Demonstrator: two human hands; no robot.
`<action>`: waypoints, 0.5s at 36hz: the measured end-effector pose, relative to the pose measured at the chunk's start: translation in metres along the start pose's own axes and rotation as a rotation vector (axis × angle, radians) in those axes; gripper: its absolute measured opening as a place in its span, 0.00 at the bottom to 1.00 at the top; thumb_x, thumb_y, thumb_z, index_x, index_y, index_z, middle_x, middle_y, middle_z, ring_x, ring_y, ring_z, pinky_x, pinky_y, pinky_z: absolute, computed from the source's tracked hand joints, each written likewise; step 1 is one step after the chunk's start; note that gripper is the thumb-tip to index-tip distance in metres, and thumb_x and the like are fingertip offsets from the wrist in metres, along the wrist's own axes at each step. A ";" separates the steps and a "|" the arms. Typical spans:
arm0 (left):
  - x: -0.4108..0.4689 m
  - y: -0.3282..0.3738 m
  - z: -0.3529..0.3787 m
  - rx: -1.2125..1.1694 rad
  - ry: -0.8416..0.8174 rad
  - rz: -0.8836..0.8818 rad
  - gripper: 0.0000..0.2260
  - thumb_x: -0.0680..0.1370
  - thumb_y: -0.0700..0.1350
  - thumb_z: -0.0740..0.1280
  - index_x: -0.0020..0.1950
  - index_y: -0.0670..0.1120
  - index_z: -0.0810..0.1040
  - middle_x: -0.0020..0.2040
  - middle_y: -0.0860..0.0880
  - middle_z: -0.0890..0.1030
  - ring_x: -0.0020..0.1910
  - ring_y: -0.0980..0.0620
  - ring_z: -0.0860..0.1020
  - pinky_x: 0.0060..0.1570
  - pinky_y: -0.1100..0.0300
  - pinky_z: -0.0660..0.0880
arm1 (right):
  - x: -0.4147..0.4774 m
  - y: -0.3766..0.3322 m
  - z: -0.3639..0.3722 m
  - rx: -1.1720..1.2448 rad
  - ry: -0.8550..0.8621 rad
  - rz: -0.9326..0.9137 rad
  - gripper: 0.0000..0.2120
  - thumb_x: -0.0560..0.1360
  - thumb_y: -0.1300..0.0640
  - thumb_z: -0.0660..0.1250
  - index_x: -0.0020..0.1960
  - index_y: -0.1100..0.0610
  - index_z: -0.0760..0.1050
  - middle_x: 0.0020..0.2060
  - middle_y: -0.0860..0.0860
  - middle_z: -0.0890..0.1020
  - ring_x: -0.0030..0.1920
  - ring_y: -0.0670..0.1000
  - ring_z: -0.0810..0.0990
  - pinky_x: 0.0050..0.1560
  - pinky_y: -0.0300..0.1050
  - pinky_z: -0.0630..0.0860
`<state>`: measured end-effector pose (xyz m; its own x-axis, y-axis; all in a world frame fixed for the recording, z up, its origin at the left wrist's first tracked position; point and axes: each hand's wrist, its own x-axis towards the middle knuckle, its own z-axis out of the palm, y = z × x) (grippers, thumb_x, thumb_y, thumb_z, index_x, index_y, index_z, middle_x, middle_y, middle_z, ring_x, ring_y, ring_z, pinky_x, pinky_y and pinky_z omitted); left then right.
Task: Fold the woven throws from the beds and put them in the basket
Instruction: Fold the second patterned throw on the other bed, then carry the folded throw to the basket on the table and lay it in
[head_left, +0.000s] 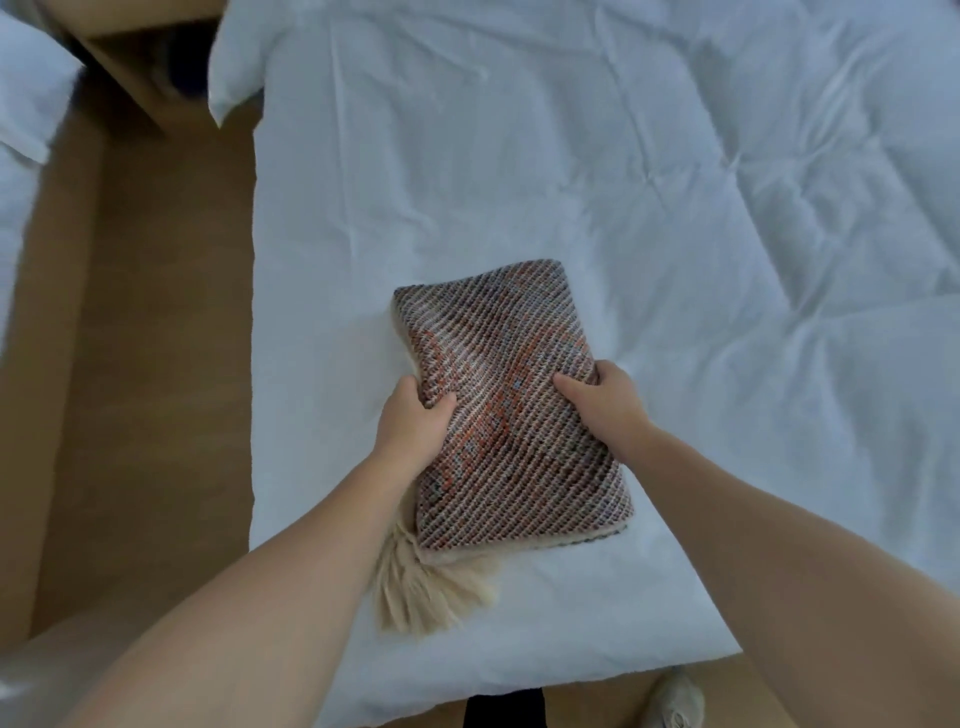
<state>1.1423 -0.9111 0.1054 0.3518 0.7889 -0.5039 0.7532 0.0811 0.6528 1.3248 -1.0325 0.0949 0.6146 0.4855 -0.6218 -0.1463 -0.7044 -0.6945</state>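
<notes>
A woven throw (506, 415), brown, orange and white with a cream fringe at its near left corner, lies folded into a thick rectangle on the white bed (571, 182). My left hand (413, 421) grips its left edge, thumb on top and fingers underneath. On the right edge my right hand (602, 400) holds it the same way. No basket is in view.
A wooden floor strip (140, 364) runs along the bed's left side. A second white bed (21, 130) sits at the far left. A white pillow (249, 57) lies at the bed's head, beside a wooden nightstand (140, 73). My shoe (670, 701) shows below the bed's foot.
</notes>
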 end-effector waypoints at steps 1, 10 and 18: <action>-0.005 0.013 -0.003 0.017 -0.008 0.035 0.10 0.77 0.50 0.65 0.53 0.47 0.69 0.46 0.52 0.74 0.45 0.51 0.74 0.44 0.57 0.68 | -0.007 -0.009 -0.007 -0.006 0.026 -0.013 0.14 0.74 0.48 0.70 0.55 0.54 0.75 0.46 0.50 0.82 0.43 0.50 0.81 0.48 0.46 0.77; -0.062 0.180 -0.020 0.066 -0.121 0.374 0.09 0.78 0.51 0.65 0.54 0.50 0.68 0.45 0.55 0.74 0.44 0.53 0.75 0.45 0.57 0.71 | -0.100 -0.078 -0.143 0.120 0.266 -0.064 0.15 0.74 0.46 0.69 0.54 0.54 0.75 0.47 0.51 0.82 0.46 0.53 0.81 0.55 0.53 0.78; -0.156 0.349 0.015 0.011 -0.332 0.786 0.08 0.78 0.49 0.65 0.54 0.48 0.72 0.46 0.54 0.78 0.45 0.55 0.77 0.44 0.57 0.74 | -0.227 -0.095 -0.300 0.306 0.631 -0.177 0.14 0.74 0.51 0.71 0.55 0.56 0.75 0.48 0.51 0.82 0.48 0.52 0.81 0.53 0.50 0.77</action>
<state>1.3587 -1.0145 0.4033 0.9179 0.3939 -0.0476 0.2266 -0.4220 0.8778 1.4314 -1.2308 0.4107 0.9661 0.1220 -0.2277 -0.1573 -0.4214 -0.8932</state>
